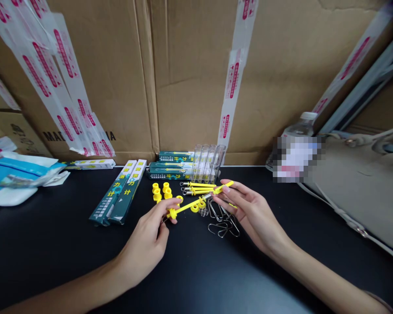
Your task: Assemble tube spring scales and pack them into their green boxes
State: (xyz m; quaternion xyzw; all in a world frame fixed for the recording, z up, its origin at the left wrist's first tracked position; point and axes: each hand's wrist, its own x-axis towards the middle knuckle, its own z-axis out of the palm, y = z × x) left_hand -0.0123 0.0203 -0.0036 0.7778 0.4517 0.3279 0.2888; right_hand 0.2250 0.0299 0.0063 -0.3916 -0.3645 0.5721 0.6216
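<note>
My left hand is closed, thumb and fingers pinching the collared end of a thin yellow plastic rod. The rod slants up to the right and ends in a short silvery metal part. There my right hand pinches a narrow yellow plastic strip; whether strip and rod are joined I cannot tell. Behind the hands lie several yellow rods with metal ends. Yellow plastic caps stand left of them. Bent wire hooks lie beneath my right hand, beside small coiled metal pieces.
Clear tubes stand upright at the back, by stacked green-and-white boxes. Two similar long boxes lie left. Blue-white plastic packets are far left. A bottle and grey bag sit right; cardboard walls the back.
</note>
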